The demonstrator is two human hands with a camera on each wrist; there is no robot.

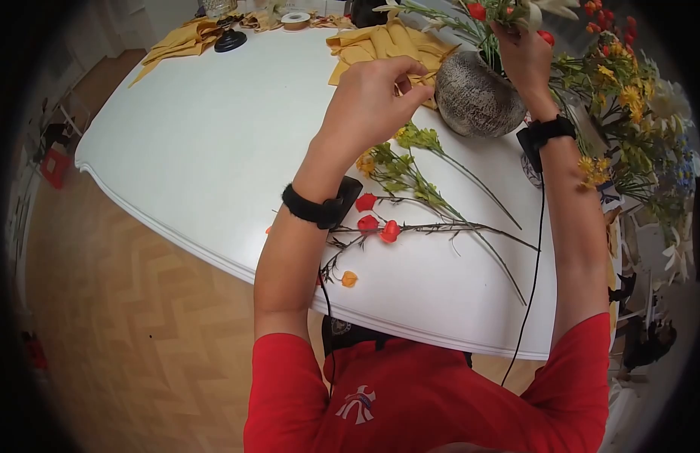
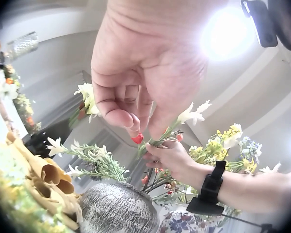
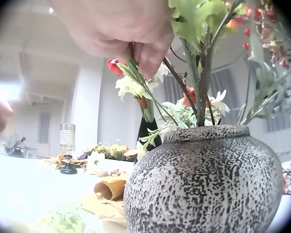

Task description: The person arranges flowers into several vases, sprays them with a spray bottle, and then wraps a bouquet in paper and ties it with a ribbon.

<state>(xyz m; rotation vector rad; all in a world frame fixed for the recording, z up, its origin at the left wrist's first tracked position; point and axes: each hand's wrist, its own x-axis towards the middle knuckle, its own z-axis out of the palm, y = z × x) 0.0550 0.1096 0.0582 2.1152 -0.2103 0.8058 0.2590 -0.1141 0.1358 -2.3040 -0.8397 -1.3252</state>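
A round grey-and-black speckled vase (image 1: 482, 98) stands on the white table, with several artificial flower stems rising from its mouth. My right hand (image 1: 525, 64) is above the vase, its thumb and fingers pinching a thin green stem (image 3: 148, 90) in the right wrist view. To the left of the vase, my left hand (image 1: 373, 102) hovers with loosely bent fingers and nothing between them. Below it lie leafy stems with yellow flowers (image 1: 410, 175) and a dark branch with red blooms (image 1: 368, 224). A white lily-like flower (image 2: 193, 114) shows beyond the left fingers in the left wrist view.
Mustard-yellow sheets (image 1: 357, 51) lie left of the vase, partly rolled. Farther back are a black-footed glass stand (image 1: 230, 40) and a ribbon spool (image 1: 295, 21). Dense yellow, white and blue flowers (image 1: 652, 128) crowd the right side. A single orange bloom (image 1: 350, 279) rests near the front edge.
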